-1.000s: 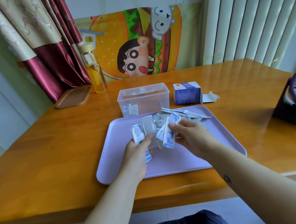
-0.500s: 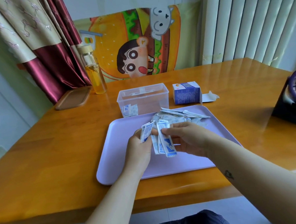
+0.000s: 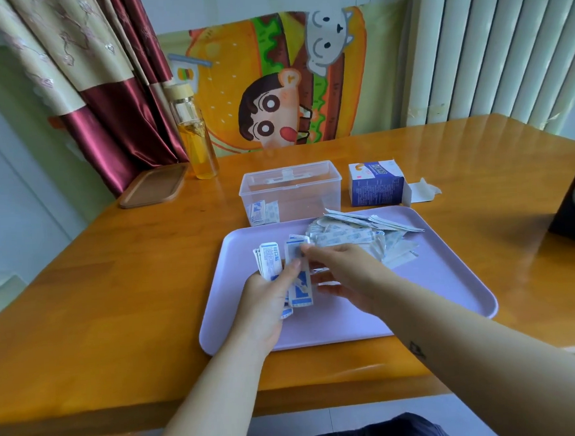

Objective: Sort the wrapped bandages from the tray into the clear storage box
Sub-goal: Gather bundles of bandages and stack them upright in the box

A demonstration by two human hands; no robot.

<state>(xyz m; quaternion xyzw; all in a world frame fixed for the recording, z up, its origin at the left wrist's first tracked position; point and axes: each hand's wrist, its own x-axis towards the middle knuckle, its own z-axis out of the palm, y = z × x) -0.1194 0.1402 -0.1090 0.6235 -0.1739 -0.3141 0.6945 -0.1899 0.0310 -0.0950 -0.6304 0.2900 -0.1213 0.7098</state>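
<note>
From my end, the left hand (image 3: 267, 299) is curled round a small stack of wrapped bandages (image 3: 270, 260), held upright over the near-left part of the lilac tray (image 3: 433, 293), thumb pressed across the front. The right hand (image 3: 342, 275) is just beside it. Its forefinger tip sits on the top end of one blue-and-white strip (image 3: 300, 294) and seems to pinch it, the other fingers spread loosely below. That strip hangs between the two hands, touching the left thumb.

The loose pile of bandages (image 3: 357, 237) lies at the far side of the tray, close behind the right hand. The clear box (image 3: 291, 191) stands open just beyond the tray's far edge — a few wrapped bandages (image 3: 262, 214) lean in its front-left corner.

On the wooden table (image 3: 100, 294) I also see a blue carton (image 3: 376, 188) to the right of the box, and a bottle (image 3: 197, 139) and brown lid (image 3: 153, 190) off to the left.
</note>
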